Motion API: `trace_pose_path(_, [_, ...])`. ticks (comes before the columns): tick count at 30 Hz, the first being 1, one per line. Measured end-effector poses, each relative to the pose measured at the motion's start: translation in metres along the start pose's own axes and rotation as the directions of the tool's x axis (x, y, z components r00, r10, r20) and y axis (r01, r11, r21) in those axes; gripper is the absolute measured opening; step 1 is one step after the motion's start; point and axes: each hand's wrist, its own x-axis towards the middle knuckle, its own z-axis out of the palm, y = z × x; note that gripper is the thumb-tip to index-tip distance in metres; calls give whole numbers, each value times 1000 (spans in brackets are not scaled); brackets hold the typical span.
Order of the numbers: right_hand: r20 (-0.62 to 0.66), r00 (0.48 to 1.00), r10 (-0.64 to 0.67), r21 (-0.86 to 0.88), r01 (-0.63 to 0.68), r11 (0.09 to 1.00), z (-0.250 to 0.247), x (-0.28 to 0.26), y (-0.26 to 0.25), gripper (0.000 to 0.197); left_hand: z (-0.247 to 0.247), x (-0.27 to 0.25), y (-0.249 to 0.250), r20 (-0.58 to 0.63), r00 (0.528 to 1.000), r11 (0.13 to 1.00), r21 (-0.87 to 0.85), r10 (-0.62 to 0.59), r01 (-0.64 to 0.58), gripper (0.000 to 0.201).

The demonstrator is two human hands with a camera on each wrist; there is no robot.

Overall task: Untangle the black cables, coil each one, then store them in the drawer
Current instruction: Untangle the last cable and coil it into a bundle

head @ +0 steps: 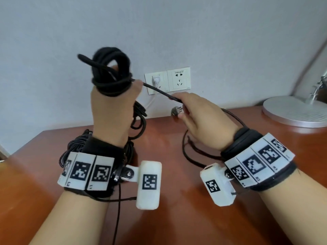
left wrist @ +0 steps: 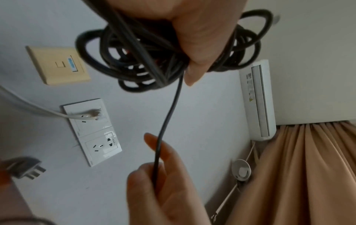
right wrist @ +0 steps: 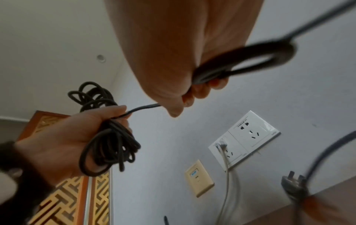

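Observation:
My left hand (head: 113,106) is raised above the table and grips a coil of black cable (head: 111,73) wound round its fingers; the same coil (left wrist: 134,60) fills the left wrist view, and in the right wrist view the coil (right wrist: 111,137) lies in my left palm (right wrist: 63,141). One taut strand (head: 159,91) runs from the coil to my right hand (head: 200,117), which pinches it between thumb and fingers (left wrist: 163,182). The cable's three-pin plug (head: 176,111) hangs just below the right fingers. More slack loops (head: 187,152) trail under the right wrist. No drawer is in view.
A bundle of thin black cable (head: 74,145) lies on the red-brown table (head: 177,218) behind my left wrist, with another dark coil (head: 139,117) near the wall. White wall sockets (head: 178,79) hold a white plug. A round silver lamp base (head: 297,110) stands at the right.

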Motion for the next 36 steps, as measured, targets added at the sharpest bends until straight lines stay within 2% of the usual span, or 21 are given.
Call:
trace_pose_path(4, [80, 996, -27, -93, 35, 995, 6, 1, 7, 37, -4, 4, -7, -180, 978, 992, -91, -107, 92, 13])
trace_pose_path(6, [74, 992, -98, -117, 106, 987, 6, -2, 6, 28, -4, 5, -17, -213, 968, 991, -42, -130, 124, 18])
trace_pose_path(8, [56, 983, -177, -116, 182, 976, 2, -2, 1, 19, -6, 6, -27, -154, 984, 989, 106, -87, 104, 13])
trace_pose_path(10, [25, 973, -229, -110, 230, 967, -4, -1, -2, 20, -9, 5, -32, -24, 999, 941, 335, -40, 46, 33])
trace_pose_path(12, [-12, 965, -262, -128, 259, 957, -12, 1, -2, 24, -12, 1, -32, 147, 986, 858, 513, -76, -10, 46])
trace_pose_path(14, [-38, 956, -291, -139, 284, 949, -20, 2, -3, 27, -12, -3, -30, 301, 936, 798, 602, -184, -37, 47])
trace_pose_path(17, [-61, 945, -323, -156, 310, 938, -30, 3, -7, 27, -13, -3, -23, 479, 796, 737, 673, -371, -62, 35])
trace_pose_path(19, [-55, 940, -338, -158, 326, 932, -35, 4, -10, 25, -16, -2, -17, 532, 720, 695, 712, -445, -97, 32])
trace_pose_path(21, [-48, 930, -365, -173, 352, 920, -36, 5, -15, 22, -15, -5, -16, 554, 703, 667, 730, -446, -152, 32])
trace_pose_path(23, [-39, 915, -401, -201, 386, 900, -33, 6, -22, 23, -9, -14, -18, 602, 684, 607, 741, -412, -287, 35])
trace_pose_path(25, [-27, 902, -430, -226, 413, 882, -32, 6, -26, 25, 1, -28, -21, 670, 627, 538, 724, -399, -432, 41])
trace_pose_path(27, [-39, 915, -401, -208, 386, 899, -34, 6, -23, 24, 10, -39, -23, 723, 574, 468, 689, -385, -553, 35])
trace_pose_path(29, [-84, 945, -317, -128, 306, 943, -38, 6, -14, 21, 16, -42, -21, 786, 536, 484, 615, -308, -623, 26])
trace_pose_path(33, [-95, 988, -122, 167, 136, 976, -44, 5, 4, 17, 15, -37, -7, 882, 462, 641, 408, -93, -650, 18])
trace_pose_path(34, [-83, 993, -84, 209, 100, 973, -44, 4, 8, 17, 15, -36, -3, 886, 462, 666, 368, -39, -649, 16])
trace_pose_path(36, [-71, 996, -53, 230, 68, 971, -44, 4, 14, 30, 15, -35, 3, 865, 501, 745, 317, 27, -587, 16])
